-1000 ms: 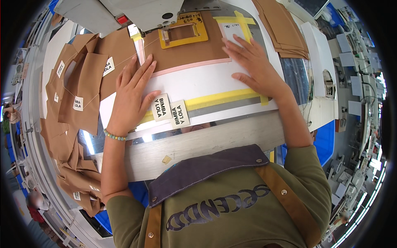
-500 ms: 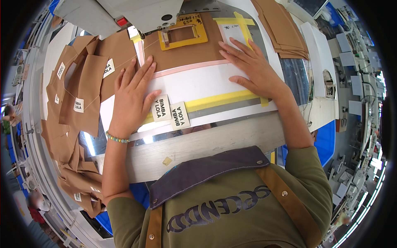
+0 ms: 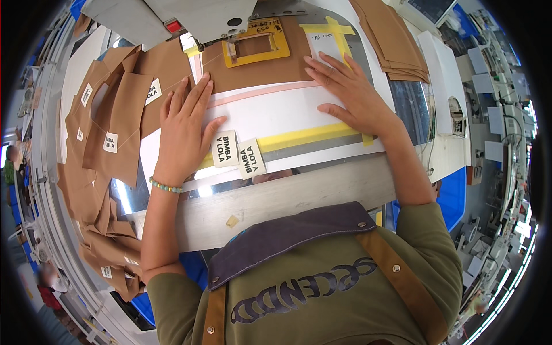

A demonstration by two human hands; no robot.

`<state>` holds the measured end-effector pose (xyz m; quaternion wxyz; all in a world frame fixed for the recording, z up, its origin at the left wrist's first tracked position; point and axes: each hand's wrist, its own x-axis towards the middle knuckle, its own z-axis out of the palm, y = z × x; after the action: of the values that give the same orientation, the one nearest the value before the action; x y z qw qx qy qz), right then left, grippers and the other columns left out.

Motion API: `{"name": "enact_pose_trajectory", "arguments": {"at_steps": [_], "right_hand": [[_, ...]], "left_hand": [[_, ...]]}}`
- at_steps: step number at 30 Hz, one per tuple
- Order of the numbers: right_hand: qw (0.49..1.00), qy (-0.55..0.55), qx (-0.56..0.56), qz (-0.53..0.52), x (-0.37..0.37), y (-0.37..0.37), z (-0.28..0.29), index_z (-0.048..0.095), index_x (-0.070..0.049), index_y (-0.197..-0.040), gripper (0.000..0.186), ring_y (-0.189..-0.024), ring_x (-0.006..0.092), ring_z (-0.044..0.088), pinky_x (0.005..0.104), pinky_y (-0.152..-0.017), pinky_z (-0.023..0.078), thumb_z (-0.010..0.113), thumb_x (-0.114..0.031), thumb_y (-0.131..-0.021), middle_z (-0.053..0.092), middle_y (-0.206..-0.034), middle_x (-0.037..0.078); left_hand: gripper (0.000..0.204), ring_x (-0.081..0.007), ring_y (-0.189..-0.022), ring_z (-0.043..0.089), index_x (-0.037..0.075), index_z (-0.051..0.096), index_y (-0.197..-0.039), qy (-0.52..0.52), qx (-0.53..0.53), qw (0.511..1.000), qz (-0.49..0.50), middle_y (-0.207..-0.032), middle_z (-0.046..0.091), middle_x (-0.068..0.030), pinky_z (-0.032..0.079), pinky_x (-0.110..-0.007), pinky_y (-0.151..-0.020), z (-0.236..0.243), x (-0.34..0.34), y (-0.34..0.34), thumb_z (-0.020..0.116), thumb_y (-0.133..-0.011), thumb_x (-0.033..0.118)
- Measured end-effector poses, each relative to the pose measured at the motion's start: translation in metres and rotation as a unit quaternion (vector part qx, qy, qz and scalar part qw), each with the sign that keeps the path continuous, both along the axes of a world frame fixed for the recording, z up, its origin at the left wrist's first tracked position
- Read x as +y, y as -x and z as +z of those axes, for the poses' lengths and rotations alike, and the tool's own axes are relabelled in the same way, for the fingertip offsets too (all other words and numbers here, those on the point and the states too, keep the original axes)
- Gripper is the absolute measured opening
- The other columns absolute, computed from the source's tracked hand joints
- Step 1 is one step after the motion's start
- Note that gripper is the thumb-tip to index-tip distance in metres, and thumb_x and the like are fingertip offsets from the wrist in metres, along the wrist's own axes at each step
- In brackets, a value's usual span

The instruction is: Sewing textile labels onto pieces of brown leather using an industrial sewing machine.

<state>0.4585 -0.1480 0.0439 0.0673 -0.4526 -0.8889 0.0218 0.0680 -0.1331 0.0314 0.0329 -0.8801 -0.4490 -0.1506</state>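
Note:
My left hand [image 3: 185, 127] lies flat with fingers stretched out. Its fingertips rest by the pink strip at the left edge of a brown sheet panel [image 3: 259, 75]. My right hand [image 3: 352, 98], open, presses near the panel's right end, its fingertips beside a white card [image 3: 324, 45] held with yellow tape. A yellow template frame [image 3: 256, 62] with a rectangular window sits on the panel, close to the sewing machine head [image 3: 195, 12]. Under my palms is a white board [image 3: 282, 112]. Two off-white printed labels [image 3: 225, 149] lie right of my left wrist.
Brown pieces with white labels [image 3: 106, 121] heap up at the left, with a thin thread running from them toward the needle. A stack of brown panels [image 3: 394, 43] stands at the far right. A blue bin [image 3: 452, 198] is below the table's right side.
My left hand has slid very slightly away from me along the board. My right hand stays in place; the labels lie as before.

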Motion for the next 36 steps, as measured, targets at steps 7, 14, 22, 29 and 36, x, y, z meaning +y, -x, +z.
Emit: {"name": "enact_pose_trajectory", "arguments": {"at_steps": [7,14,22,29,36], "right_hand": [[1.000,0.015,0.004,-0.001,0.001,-0.005,0.000,0.044,-0.011,-0.168,0.071,-0.167,0.0294,0.026,0.0565,-0.138,0.010,0.056,-0.048,-0.108,0.035,-0.179,0.006],[1.000,0.012,0.011,-0.001,-0.001,-0.002,0.004,0.046,-0.012,-0.166,0.067,-0.166,0.0275,0.028,0.0562,-0.138,0.011,0.058,-0.047,-0.110,0.038,-0.178,0.005],[1.000,0.012,0.009,-0.002,-0.001,-0.001,0.005,0.046,-0.012,-0.167,0.068,-0.166,0.0272,0.027,0.0558,-0.139,0.012,0.058,-0.048,-0.110,0.038,-0.177,0.004],[1.000,0.015,0.016,-0.006,-0.002,0.000,0.005,0.045,-0.012,-0.167,0.068,-0.166,0.0270,0.027,0.0555,-0.139,0.012,0.059,-0.047,-0.110,0.038,-0.177,0.005],[0.997,0.029,0.073,-0.005,-0.001,-0.007,0.003,0.046,-0.011,-0.167,0.069,-0.165,0.0289,0.030,0.0565,-0.137,0.016,0.064,-0.041,-0.108,0.040,-0.176,0.007]], "left_hand": [[0.056,-0.0395,-0.158,0.039,0.006,0.056,-0.157,0.049,-0.101,0.993,-0.030,-0.163,0.055,-0.0141,0.036,-0.052,-0.126,0.004,0.011,0.003,0.068,-0.106,0.025],[0.054,-0.0419,-0.161,0.035,0.000,0.051,-0.158,0.053,-0.097,0.994,0.003,-0.165,0.051,-0.0194,0.032,-0.051,-0.130,-0.014,0.078,0.012,0.063,-0.108,0.017],[0.047,-0.0335,-0.159,0.042,-0.002,0.052,-0.157,0.206,-0.206,0.957,-0.011,-0.162,0.056,-0.0182,0.032,-0.042,-0.128,-0.010,0.090,0.014,0.053,-0.114,0.016],[0.045,-0.0237,-0.155,0.047,0.004,0.055,-0.159,0.240,-0.532,0.809,0.070,-0.159,0.061,-0.0100,0.035,-0.039,-0.128,-0.003,0.063,0.022,0.052,-0.115,0.014],[0.041,-0.0356,-0.155,0.047,0.003,0.068,-0.143,0.071,-0.172,0.982,-0.027,-0.155,0.064,-0.0104,0.045,-0.044,-0.122,0.010,0.025,0.009,0.066,-0.103,0.001]]}}
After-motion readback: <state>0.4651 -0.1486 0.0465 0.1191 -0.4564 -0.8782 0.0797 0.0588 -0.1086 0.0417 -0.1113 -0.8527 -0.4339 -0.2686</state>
